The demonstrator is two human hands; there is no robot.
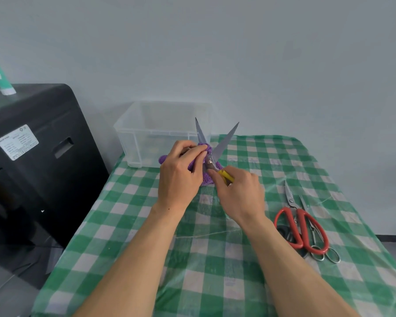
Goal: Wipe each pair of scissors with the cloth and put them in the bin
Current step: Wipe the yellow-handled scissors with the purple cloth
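Above the checked tablecloth [215, 259], right hand [240, 193] grips the yellow-handled scissors [215, 154], blades spread wide. Left hand [181, 175] pinches the purple cloth [201, 156] around one blade. Clear bin [146, 133] stands just behind. Red-handled scissors [302, 227] lie at right.

The bin [133, 147] stands at the bench's [215, 259] far left corner, against the wall [215, 53]. Before it, over mid-bench, the left grip [178, 177] and right grip [240, 195] meet. The right grip holds the scissors [224, 143] by the handles, blades spread and pointing away toward the bin. The left grip pinches the cloth [207, 179] around the left blade. A pile of scissors [304, 225] lies on the bench to the right, near that edge. A cabinet [32, 168] stands left of the bench, a tube [0, 76] on top.
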